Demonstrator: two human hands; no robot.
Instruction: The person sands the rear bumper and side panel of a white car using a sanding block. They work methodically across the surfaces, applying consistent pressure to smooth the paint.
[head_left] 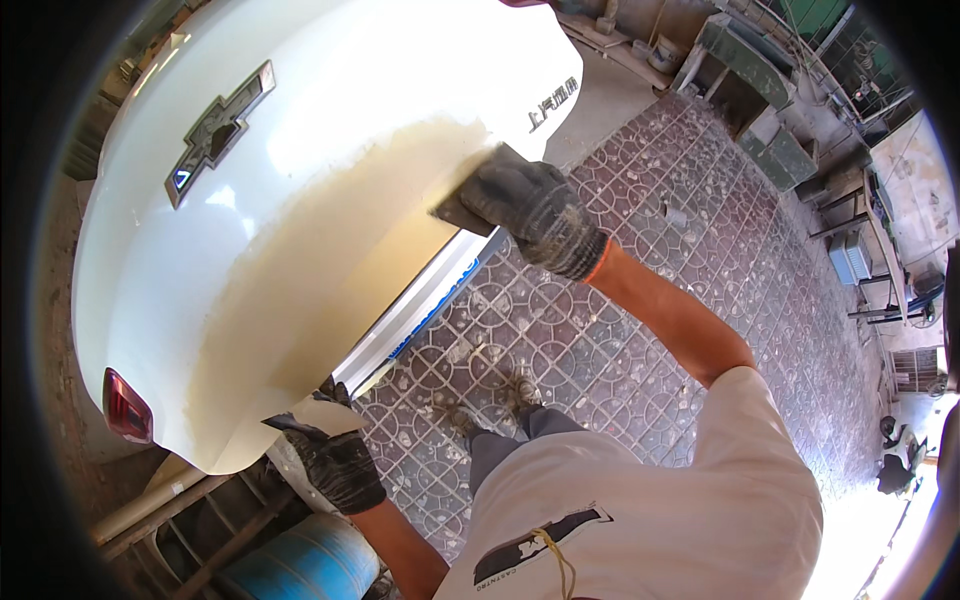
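So, the dull yellowish patch of filler (330, 260) runs as a long diagonal band across the glossy white car body panel (330, 80), from up near the panel's right edge down toward its lower left end where the small red lamp (126, 405) sits. That long axis is what matters here. The flat dark sanding block (470, 195) is pressed on the upper right end of the band, so nearly all of the patch lies down and to the left of it along the panel.

The right hand (535, 215), in a grimy grey knit glove, is closed over the block, fingers wrapped on top and palm bearing down, clearly the hand nearer the patch. The left hand (335, 455), in a dark glove, sits at the panel's lower edge, past the bottom end of the band, fingers curled around the rim and a pale scrap that I can't make out.

Below the panel there's a rough wooden stand (200, 520) and a blue barrel (300, 560). To the panel's right, patterned reddish paving tiles (680, 250), very dusty.
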